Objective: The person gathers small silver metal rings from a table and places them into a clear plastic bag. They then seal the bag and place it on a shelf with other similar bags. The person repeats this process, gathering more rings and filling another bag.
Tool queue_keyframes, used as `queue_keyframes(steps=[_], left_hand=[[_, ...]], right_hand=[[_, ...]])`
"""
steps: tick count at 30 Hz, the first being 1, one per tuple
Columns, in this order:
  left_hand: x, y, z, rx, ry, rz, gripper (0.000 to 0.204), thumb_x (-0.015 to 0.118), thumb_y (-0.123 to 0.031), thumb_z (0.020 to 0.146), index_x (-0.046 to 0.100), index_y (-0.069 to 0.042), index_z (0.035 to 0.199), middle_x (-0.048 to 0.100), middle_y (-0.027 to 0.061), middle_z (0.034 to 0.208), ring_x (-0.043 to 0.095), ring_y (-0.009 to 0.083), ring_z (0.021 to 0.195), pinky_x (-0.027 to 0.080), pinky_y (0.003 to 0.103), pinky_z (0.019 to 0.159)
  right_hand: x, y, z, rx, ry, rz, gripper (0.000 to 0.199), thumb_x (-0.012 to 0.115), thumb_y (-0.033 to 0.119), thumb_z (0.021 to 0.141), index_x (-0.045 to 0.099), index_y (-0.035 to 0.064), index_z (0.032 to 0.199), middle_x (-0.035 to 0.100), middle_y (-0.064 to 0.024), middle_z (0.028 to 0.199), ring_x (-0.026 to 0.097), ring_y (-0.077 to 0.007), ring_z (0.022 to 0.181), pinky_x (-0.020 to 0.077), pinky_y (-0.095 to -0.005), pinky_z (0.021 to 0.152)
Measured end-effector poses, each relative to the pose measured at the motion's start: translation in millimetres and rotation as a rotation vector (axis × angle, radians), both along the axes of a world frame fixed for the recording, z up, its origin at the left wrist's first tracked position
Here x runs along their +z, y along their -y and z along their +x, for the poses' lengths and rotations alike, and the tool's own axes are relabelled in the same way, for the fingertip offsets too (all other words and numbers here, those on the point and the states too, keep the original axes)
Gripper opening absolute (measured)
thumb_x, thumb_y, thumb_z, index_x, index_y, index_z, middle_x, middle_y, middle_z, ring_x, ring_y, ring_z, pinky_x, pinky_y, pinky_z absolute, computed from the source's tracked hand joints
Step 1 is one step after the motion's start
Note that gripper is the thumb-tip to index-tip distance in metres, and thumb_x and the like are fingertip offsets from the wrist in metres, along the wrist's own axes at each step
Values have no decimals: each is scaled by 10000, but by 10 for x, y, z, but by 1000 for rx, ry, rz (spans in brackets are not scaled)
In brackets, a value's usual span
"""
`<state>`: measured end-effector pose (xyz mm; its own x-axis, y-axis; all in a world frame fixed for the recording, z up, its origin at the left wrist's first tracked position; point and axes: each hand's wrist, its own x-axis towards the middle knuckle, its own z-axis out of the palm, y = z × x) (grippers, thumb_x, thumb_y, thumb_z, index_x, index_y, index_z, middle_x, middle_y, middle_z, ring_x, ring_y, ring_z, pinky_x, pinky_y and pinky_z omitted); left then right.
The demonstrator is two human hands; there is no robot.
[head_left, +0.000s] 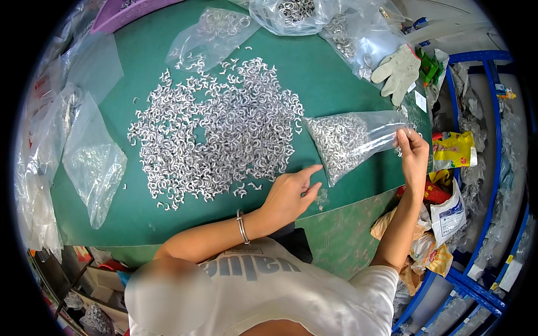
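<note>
A clear plastic bag (347, 143), its lower part filled with small curved silvery metal pieces, lies on the green table. My right hand (413, 150) pinches the gathered mouth of this bag at its right end. Just short of the bag's filled end is my left hand (292, 193), index finger and thumb stretched apart, holding nothing. A metal bangle (242, 227) circles my left wrist. Left of the bag spreads a wide loose pile of the same curved pieces (224, 123).
Clear bags holding metal rings (216, 25) lie along the far edge, near a pale work glove (399, 73). More clear bags (92, 162) cover the table's left side. A purple tray (126, 15) sits far left. Blue shelving (488, 185) and bright packets (451, 150) stand right.
</note>
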<state>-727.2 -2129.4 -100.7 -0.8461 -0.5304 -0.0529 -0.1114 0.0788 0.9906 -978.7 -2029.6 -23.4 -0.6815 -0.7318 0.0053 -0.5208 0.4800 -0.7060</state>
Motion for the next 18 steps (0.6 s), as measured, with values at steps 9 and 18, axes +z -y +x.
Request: queue_keyframes(steps=[9,18], left_hand=[[66,21,-42,139,30,67,338,633,-55,811,579,-8,1142,318,-21,566,290,51,513,299,233,458],[931,777,-311,-62,43,-249,219,658,-204,819,652,11,861,382,0,521,330,69,496,290,242,449]], right_hand=[[207,57,376,166,-304,-130,113,595,66,827,614,-12,747,554,-59,662,511,-189,656,394,-281,711],[357,259,1150,578,-620,-166,193,600,71,646,633,48,835,505,-29,746,503,-199,681,358,-373,725]])
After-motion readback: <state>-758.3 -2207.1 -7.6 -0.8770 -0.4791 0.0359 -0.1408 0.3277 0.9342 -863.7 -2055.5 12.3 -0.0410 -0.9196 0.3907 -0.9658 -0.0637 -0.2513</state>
